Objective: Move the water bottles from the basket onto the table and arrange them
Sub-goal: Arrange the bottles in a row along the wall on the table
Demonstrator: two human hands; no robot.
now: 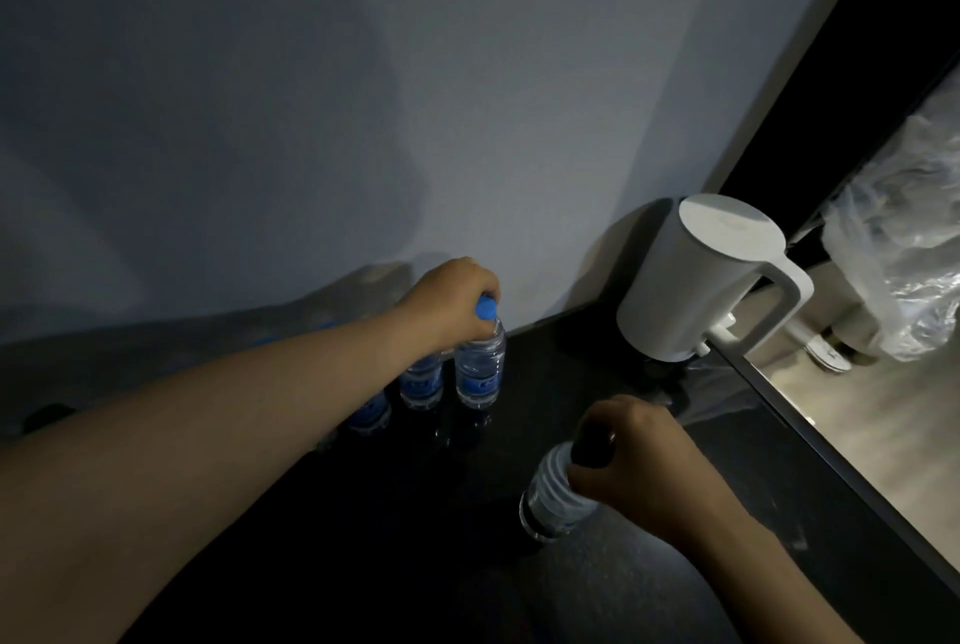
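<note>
From the head view, the left hand (452,300) is curled over the blue cap of a small water bottle (480,368), which stands upright near the wall (363,72). It stands just beside a second bottle (422,383) and a third bottle (370,415), forming a short row. The right hand (639,472) grips a ribbed bottle (553,493) by its dark top, nearer the table's front. I can't tell whether its base touches down.

These look full, so I'd guess modest weight. The thin walls would probably dent if squeezed, and the stiff cap and neck are the sound place to hold.

The black table (363,539) is glossy and probably slick under the bottle bases. A white kettle (711,280) sits at its far corner, and a crumpled plastic bag (904,248) lies beyond the edge. The room is dim and no basket is in sight.
</note>
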